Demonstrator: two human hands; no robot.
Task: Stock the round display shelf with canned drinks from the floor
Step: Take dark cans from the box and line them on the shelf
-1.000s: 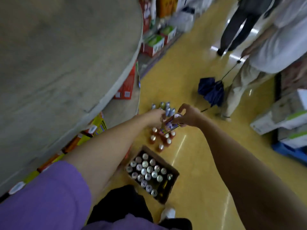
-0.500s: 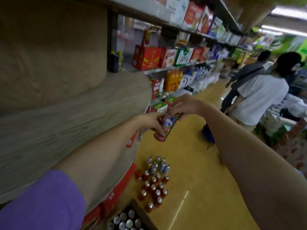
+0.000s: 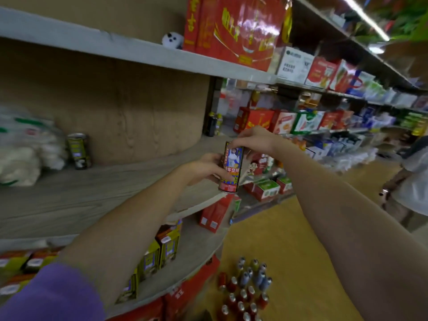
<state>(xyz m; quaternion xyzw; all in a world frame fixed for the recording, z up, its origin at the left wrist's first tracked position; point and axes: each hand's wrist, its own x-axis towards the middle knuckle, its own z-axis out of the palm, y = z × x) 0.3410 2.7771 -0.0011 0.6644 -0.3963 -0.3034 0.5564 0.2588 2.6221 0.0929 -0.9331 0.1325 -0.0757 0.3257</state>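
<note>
At far left, a heap of white plastic-wrapped goods (image 3: 20,147) sits on the round display shelf (image 3: 69,198), a curved wooden board with a tan back panel. Just right of the heap a single green can (image 3: 78,150) stands upright against that panel. From there the board runs bare toward its rounded front edge, leaving open room along most of its width.

Under it, a lower curved tier (image 3: 196,249) carries yellow and dark cartons (image 3: 162,249) near its lip, with red cases (image 3: 185,297) stacked beneath.

A purple sleeve (image 3: 51,295) shows at bottom left. The left hand (image 3: 206,166) wraps its fingers round the lower side of a red canned drink (image 3: 231,167) with a picture label. The can is upright, in the air right at the shelf's curved front edge; whether its base touches the board cannot be told. The right hand (image 3: 252,139) pinches the can's top rim from above.

On the yellow floor (image 3: 289,239) below, red and silver-blue cans (image 3: 245,290) stand in a tight cluster just off the lower tier's edge.

An upper shelf board (image 3: 115,48) holds a small white plush toy (image 3: 172,40) beside tall red gift boxes (image 3: 236,28). Further right, long store shelving (image 3: 324,121) with boxed goods recedes along the aisle. At the right edge stands a person in a white shirt (image 3: 412,181), well apart from the hands.
</note>
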